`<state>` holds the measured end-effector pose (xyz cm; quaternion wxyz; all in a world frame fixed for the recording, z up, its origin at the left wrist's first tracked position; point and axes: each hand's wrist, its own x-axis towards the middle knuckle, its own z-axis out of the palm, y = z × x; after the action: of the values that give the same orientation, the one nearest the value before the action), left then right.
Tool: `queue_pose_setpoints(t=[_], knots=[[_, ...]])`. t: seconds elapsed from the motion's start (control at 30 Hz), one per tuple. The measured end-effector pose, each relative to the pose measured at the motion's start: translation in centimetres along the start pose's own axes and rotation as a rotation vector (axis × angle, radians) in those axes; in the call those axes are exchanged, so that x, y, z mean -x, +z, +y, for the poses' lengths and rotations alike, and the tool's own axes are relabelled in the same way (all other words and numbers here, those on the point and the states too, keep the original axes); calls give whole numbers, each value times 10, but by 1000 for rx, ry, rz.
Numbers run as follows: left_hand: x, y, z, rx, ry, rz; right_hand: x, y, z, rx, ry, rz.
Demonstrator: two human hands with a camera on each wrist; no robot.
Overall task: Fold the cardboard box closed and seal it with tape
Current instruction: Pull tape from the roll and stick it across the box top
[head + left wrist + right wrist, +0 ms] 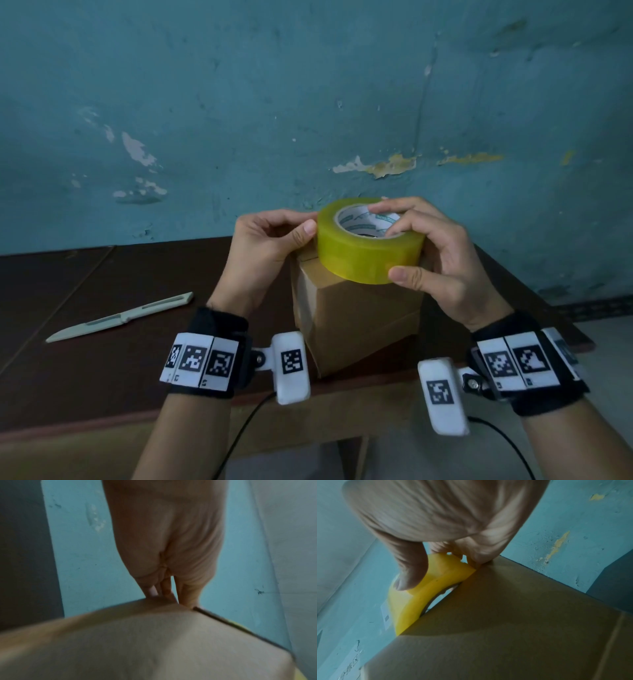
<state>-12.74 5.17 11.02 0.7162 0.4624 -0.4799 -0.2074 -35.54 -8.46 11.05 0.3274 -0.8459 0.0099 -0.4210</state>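
The cardboard box point(356, 318) stands on the surface point(102, 359), flaps folded shut, no strip across the top yet. The right hand point(442, 260) grips the tape roll point(366, 246) above it; the left hand point(270, 240) pinches at the roll's edge, seemingly hunting the tape end. Sealing remains.

light: dim, bluish, even | head view: staying fairly sharp, edges bending | wrist views: blurring, box point(137, 649) probably out of focus

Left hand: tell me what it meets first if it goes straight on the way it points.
Most likely the yellow-green roll of tape: the left hand already has fingertips at its side, above the brown cardboard box.
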Motion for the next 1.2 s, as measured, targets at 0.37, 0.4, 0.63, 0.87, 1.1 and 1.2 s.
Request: queue_pose_setpoints(t=[0.37,0.4,0.63,0.87,1.1,1.2], knots=[[2,12,-9,-93,40,201,2,4,-8,-78,109,6],[2,12,-8,-122,47,203,1,3,-10,-96,151,11],[0,18,-8,-359,119,272,-11,8,-40,280,409,5],[-5,29,-7,-555,244,368,-9,15,-38,214,345,108],[-14,30,-14,-551,290,448,-8,18,-40,121,294,104],[-12,34,-11,-551,317,512,-9,18,-42,16,277,113]])
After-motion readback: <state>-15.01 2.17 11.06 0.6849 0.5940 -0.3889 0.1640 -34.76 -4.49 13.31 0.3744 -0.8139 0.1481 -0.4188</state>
